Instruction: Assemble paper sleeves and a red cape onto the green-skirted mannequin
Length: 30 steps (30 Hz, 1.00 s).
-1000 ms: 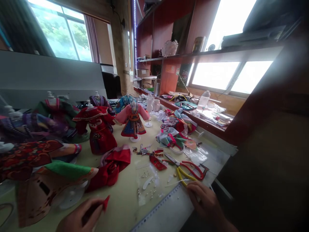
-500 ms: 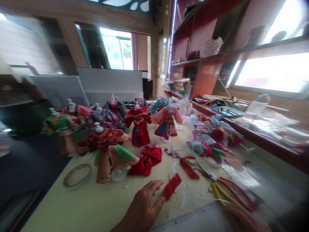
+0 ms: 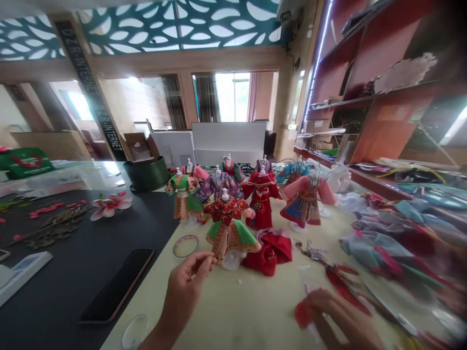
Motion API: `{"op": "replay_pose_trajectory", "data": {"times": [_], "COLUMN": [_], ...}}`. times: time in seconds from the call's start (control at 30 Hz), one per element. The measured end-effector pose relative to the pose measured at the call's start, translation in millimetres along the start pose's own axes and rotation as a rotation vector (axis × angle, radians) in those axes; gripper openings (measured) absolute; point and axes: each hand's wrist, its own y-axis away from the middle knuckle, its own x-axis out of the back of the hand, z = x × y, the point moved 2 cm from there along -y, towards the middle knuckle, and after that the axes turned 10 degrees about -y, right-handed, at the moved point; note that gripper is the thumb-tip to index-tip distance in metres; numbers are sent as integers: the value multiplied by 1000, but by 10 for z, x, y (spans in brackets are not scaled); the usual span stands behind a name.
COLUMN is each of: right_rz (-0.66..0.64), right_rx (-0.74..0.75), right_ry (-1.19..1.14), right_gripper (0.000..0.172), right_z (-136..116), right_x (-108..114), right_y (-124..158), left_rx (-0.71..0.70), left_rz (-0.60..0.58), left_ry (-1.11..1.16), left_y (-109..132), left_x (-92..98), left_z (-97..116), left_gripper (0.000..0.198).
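My left hand point(image 3: 188, 282) is raised over the pale tabletop, thumb and fingertips pressed together, close to the hem of a small green and orange dress on a stand point(image 3: 229, 228). Whatever is between those fingertips is too small to make out. To the right, my right hand point(image 3: 339, 316), blurred, has its fingers at a small red fabric piece point(image 3: 302, 312); whether it grips the piece is unclear. Between and beyond the hands lies a folded red garment point(image 3: 272, 253). Behind stand several miniature robes, among them a red one point(image 3: 261, 199) and a pink and blue one point(image 3: 308, 199).
Scissors point(image 3: 390, 308) and fabric scraps point(image 3: 394, 243) lie at the right. A patterned ring point(image 3: 185, 246) and a clear ring point(image 3: 134, 331) are at the left. A phone point(image 3: 116, 287), a flower point(image 3: 111, 206) and a green pot point(image 3: 147, 174) rest on the dark table.
The view has swung left. My left hand has moved left toward the green and orange dress and its fingers have closed. My right hand has moved from near the scissors to the red fabric piece.
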Motion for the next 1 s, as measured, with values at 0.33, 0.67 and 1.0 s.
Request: {"op": "replay_pose_trajectory", "data": {"times": [0.33, 0.67, 1.0], "right_rz": [89, 114, 165], "right_rx": [-220, -256, -140], "right_ry": [-397, -491, -468], "right_gripper": [10, 11, 9], "right_z": [6, -23, -57], "right_x": [-455, -602, -585], "right_y": [-837, -1138, -1798], "left_rx": [118, 74, 17], "left_rz": [76, 36, 14], "left_ry": [72, 77, 50], "left_y": [-156, -125, -71], "left_x": [-81, -171, -192], "left_z": [-496, -689, -723], "left_gripper": [41, 40, 32]}}
